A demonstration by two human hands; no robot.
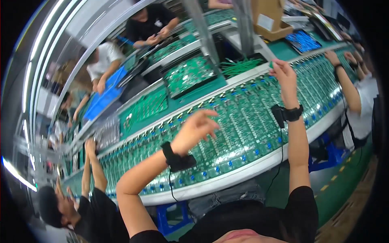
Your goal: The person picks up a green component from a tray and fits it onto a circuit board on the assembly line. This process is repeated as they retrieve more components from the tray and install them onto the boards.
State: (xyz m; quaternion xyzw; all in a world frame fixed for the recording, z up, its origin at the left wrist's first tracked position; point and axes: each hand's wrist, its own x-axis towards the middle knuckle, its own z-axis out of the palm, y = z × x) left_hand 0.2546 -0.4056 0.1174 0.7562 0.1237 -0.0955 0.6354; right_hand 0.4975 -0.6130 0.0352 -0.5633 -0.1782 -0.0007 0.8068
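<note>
My left hand (pixel 198 126) hangs over the row of green circuit boards (pixel 239 125), fingers spread and holding nothing. Farther right, my right hand (pixel 285 75) is raised above the far edge of the boards, thumb and fingertips pinched together. A small green part (pixel 271 65) seems to show at those fingertips; its exact kind is too small to tell. The boards stand side by side in a long line, with blue parts along the near edge and metal-tipped parts along the far edge. Each of my wrists wears a black strap with a small box and cable.
Beyond the boards are a black tray of green boards (pixel 189 75), a pile of green strips (pixel 241 67), a blue parts tray (pixel 303 41) and a cardboard box (pixel 269 20). Co-workers' arms reach over the line at left (pixel 94 162) and right (pixel 348 85). Metal posts rise behind.
</note>
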